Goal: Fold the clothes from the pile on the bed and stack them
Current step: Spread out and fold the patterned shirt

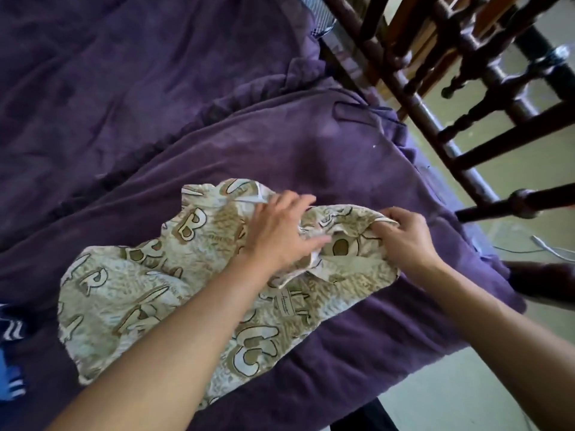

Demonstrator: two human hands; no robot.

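Note:
A beige garment [130, 293] printed with large letters lies spread on the purple bedspread [280, 144]. My left hand [280, 231] rests on its upper part with the fingers stretched out flat, pressing the cloth near the collar. My right hand [404, 237] pinches the garment's right edge, fingers curled round a fold of the fabric. A small label shows on the cloth below my left wrist.
A dark wooden bed frame [466, 98] with turned spindles runs along the right. Blue and white striped clothes [12, 353] lie at the left edge. A white cable [547, 247] trails on the pale floor to the right.

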